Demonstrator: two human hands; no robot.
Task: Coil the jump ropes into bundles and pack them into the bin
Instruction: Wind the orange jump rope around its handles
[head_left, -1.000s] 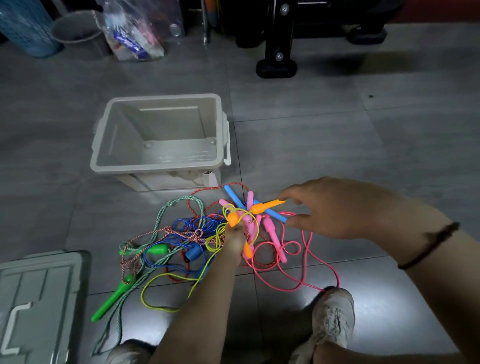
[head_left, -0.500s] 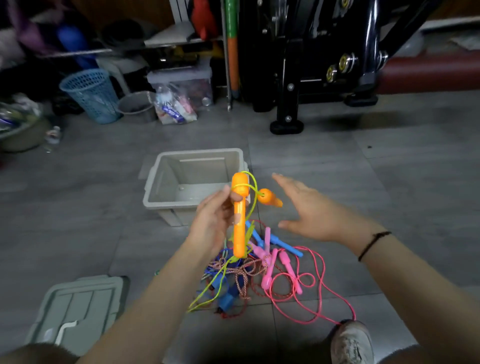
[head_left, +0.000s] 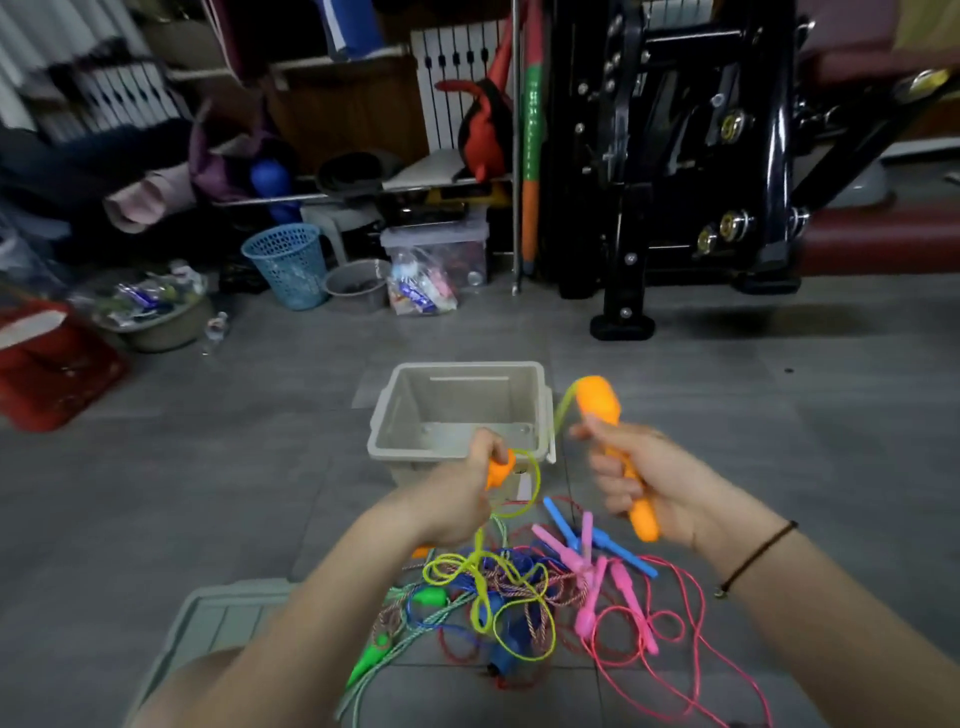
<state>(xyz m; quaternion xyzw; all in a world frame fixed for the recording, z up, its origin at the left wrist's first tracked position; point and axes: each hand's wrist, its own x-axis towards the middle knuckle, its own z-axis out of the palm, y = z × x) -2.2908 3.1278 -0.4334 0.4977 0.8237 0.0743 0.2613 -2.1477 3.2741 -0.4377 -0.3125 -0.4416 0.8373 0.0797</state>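
My left hand (head_left: 457, 496) grips one orange handle (head_left: 500, 468) of a yellow-green jump rope. My right hand (head_left: 631, 475) grips the other orange handle (head_left: 600, 400), raised a little higher. The yellow-green cord (head_left: 498, 582) hangs from both handles into a tangled pile of ropes (head_left: 519, 597) on the floor. That pile holds pink handles (head_left: 597, 587), blue handles (head_left: 602, 538), green handles (head_left: 428, 597) and twisted cords. An empty grey bin (head_left: 384, 431) stands on the floor just beyond my hands.
The bin's grey lid (head_left: 218, 618) lies on the floor at lower left. A black exercise machine (head_left: 649, 182) stands behind at right. A blue basket (head_left: 288, 262), a grey bucket (head_left: 356, 283) and a red crate (head_left: 47, 364) sit along the cluttered back left.
My right hand, open half a second ago, now grips the second orange handle. Both hands hold the handles apart above the pile, and the view has tilted up.
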